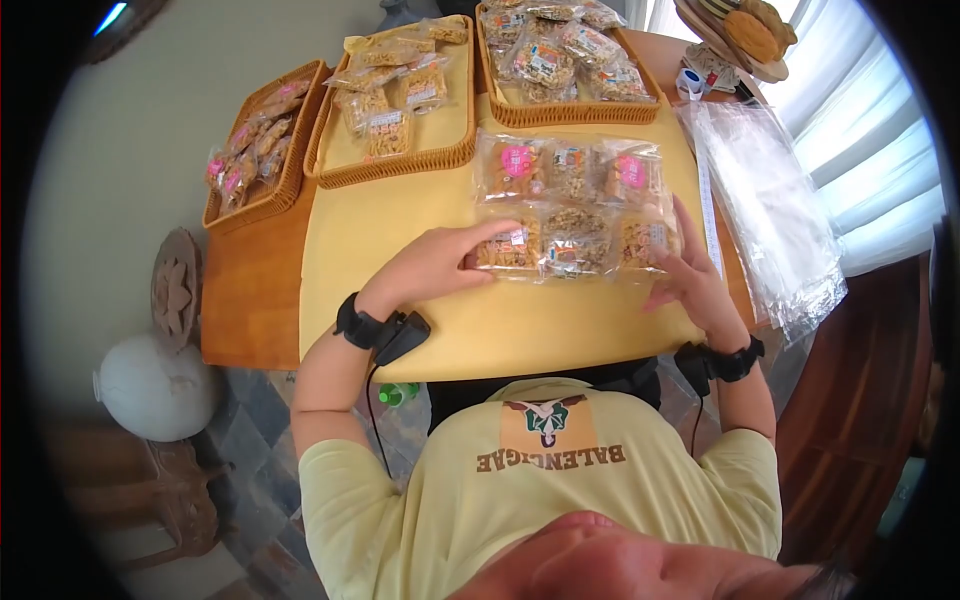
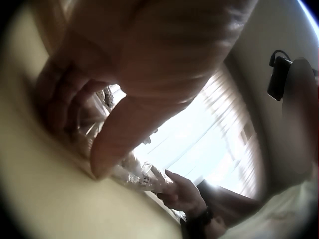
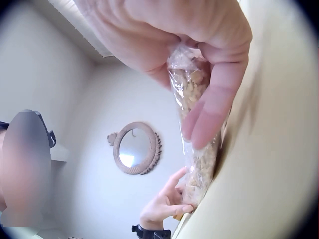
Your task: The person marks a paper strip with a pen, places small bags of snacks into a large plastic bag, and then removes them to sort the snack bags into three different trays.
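Note:
A large clear plastic bag [image 1: 545,204] lies on the yellow tabletop, filled with several wrapped nut and grain bars in two rows. Two of the wrappers in the far row carry pink round labels. My left hand [image 1: 440,262] holds the bag by its near left corner, thumb on the near edge. At the right edge, my right hand [image 1: 695,280] grips the bag between thumb and fingers. From the right wrist, the bag [image 3: 199,164] appears edge-on below the right hand [image 3: 209,50], with the left hand [image 3: 164,204] at its far end.
Three wicker trays stand along the back: a small one [image 1: 212,205] with wrapped snacks, a middle one [image 1: 322,160] with pale bars, and another [image 1: 570,115] piled with bars. Flat clear bags [image 1: 765,200] lie at the right edge beside a white measuring strip [image 1: 708,220].

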The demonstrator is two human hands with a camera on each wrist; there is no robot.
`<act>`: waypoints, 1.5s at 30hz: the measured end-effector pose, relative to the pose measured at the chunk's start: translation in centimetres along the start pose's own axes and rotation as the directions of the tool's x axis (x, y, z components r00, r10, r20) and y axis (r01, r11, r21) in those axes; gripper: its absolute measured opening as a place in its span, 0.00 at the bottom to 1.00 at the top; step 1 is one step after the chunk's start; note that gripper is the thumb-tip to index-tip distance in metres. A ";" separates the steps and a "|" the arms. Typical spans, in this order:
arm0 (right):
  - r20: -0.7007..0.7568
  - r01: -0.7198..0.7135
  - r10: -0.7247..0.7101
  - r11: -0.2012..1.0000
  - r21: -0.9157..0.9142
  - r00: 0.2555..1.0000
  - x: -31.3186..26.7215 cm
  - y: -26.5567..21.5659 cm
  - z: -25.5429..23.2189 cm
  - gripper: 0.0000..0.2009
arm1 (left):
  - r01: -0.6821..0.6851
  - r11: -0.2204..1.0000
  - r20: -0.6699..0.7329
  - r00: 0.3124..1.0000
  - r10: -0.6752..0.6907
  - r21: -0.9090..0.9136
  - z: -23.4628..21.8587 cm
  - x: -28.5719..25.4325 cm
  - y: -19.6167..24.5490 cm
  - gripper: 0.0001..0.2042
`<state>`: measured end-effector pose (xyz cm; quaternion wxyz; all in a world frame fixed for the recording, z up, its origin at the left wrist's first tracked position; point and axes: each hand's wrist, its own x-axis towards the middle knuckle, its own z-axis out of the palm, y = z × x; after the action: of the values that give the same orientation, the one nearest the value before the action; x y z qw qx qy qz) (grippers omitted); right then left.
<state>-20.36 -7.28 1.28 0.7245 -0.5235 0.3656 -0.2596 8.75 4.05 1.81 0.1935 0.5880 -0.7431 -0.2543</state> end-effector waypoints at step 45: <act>0.350 0.878 -0.805 0.428 -0.216 0.479 5.6 -23.2 0.9 0.16 | -0.689 0.629 -0.780 0.593 0.201 -0.361 -19.9 6.1 4.3 0.07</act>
<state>-16.14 -18.33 22.06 0.4158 -0.7831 0.0225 -0.4620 15.68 -4.14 20.17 0.6953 0.3129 -0.6169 -0.1951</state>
